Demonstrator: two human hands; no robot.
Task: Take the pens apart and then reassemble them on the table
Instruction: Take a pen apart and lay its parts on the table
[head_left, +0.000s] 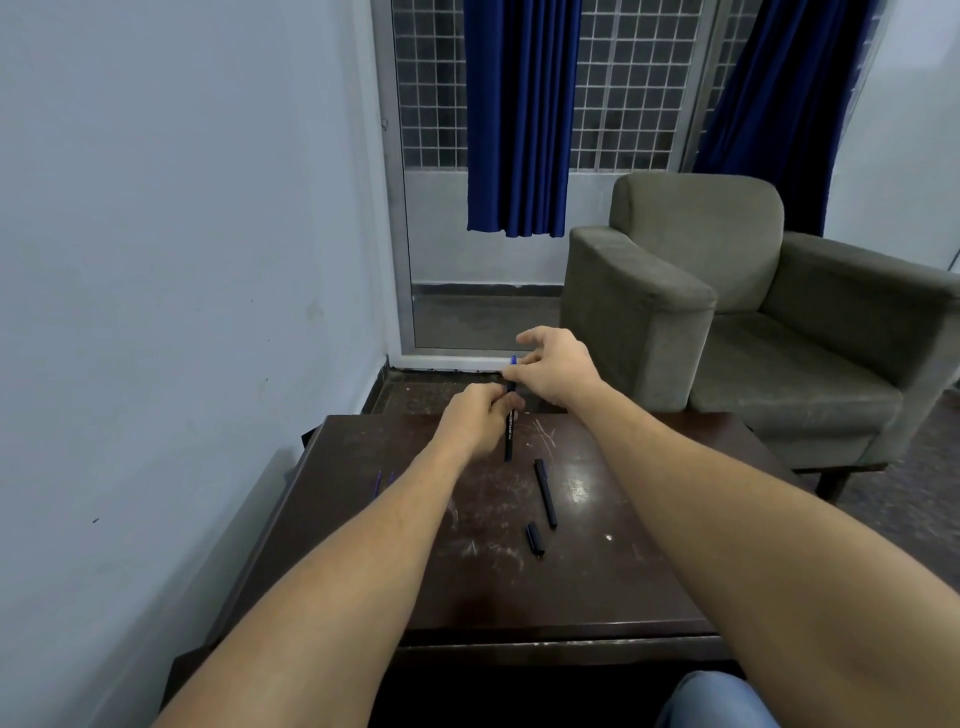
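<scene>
My left hand (480, 418) grips a black pen barrel (509, 436) with white lettering, held above the far part of the dark wooden table (441, 597). At the barrel's top end my right hand (556, 366) pinches a small blue part (513, 361); its other fingers are spread. A second black pen (546, 492) lies on the table nearer me. A short black cap (535, 540) lies just in front of it. Two thin blue refills (384, 483) lie at the table's left edge, partly hidden by my left forearm.
A grey-green armchair (727, 312) stands beyond the table on the right. The pale wall (182, 260) runs close along the table's left side. Behind are a glass door with a grille and blue curtains (519, 119). My knee in jeans (717, 701) shows at the bottom.
</scene>
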